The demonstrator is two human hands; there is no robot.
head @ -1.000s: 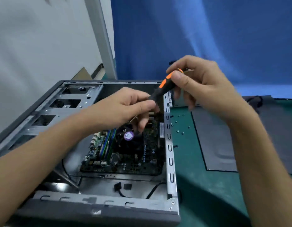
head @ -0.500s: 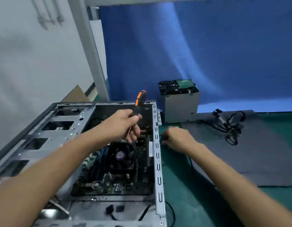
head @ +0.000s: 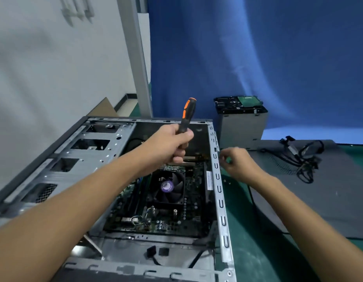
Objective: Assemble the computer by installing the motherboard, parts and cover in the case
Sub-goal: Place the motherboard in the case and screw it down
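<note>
Motherboard lies in the open case; the left hand is fisted round the screwdriver, handle uppermost, above the board. Right hand is down at the green surface just outside the case wall, fingers curled; whether they pinch a screw cannot be told. Advised: seat one screw squarely before driving.

Fan amid open case

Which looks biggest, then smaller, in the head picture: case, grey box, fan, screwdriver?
Biggest first: case, grey box, fan, then screwdriver, thin and partly hidden in the left hand. The box sits farther away.
</note>
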